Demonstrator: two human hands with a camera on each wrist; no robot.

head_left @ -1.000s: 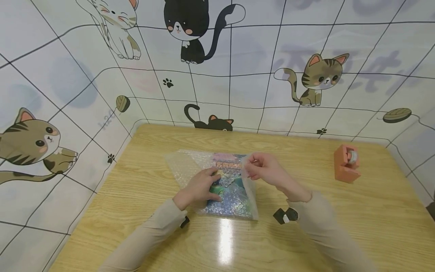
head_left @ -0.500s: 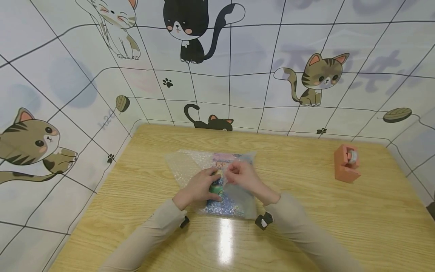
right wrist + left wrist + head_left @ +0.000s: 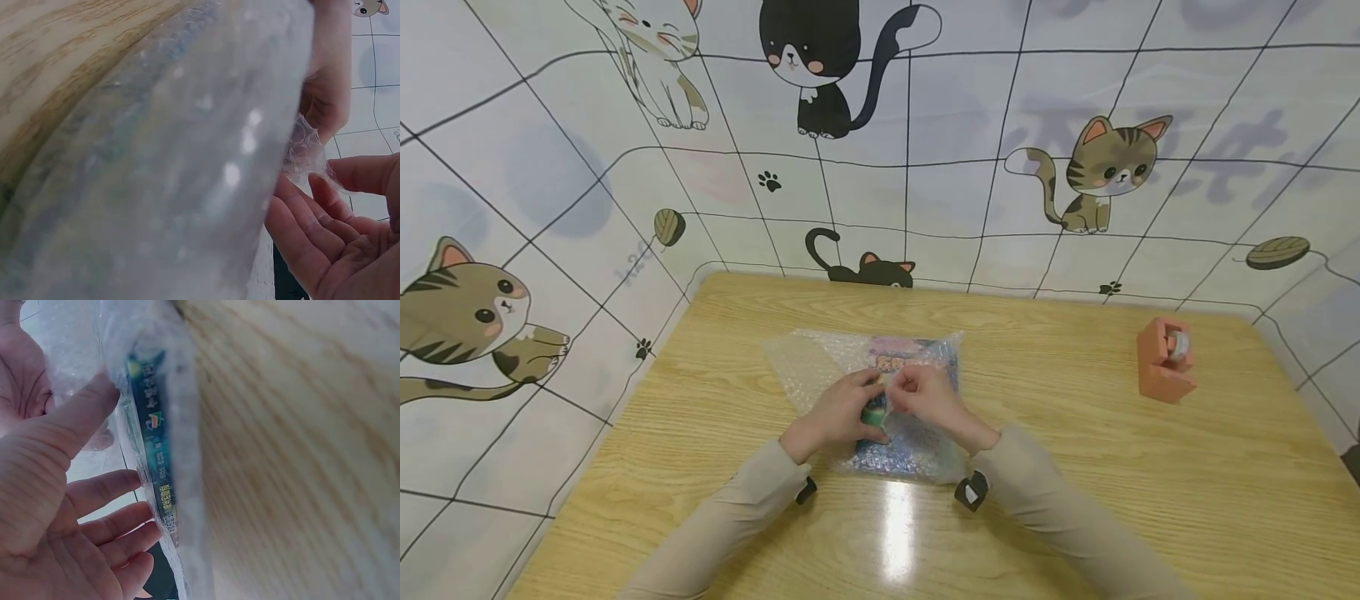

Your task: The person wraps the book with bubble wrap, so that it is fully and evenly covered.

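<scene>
A book (image 3: pixel 880 457) with a colourful blue and green cover lies on the table inside bubble wrap (image 3: pixel 808 367). In the left wrist view its printed spine (image 3: pixel 154 422) shows through the wrap. My left hand (image 3: pixel 838 410) rests on top of the bundle, fingers spread and thumb apart. Close beside it, my right hand (image 3: pixel 931 400) pinches the edge of the wrap's right flap between thumb and fingers, folded over the cover. From the right wrist, the flap (image 3: pixel 187 181) fills much of the view, its clear edge caught at the fingertips (image 3: pixel 340 169).
An orange tape dispenser (image 3: pixel 1165 360) with a roll of tape stands at the right of the wooden table (image 3: pixel 1060 533). A cat-printed sheet (image 3: pixel 955 125) hangs behind and to the left. More wrap extends past the book's left side.
My right hand has moved left across the book, drawing the wrap's right flap over the cover towards my left hand. My left hand has stayed in place.
</scene>
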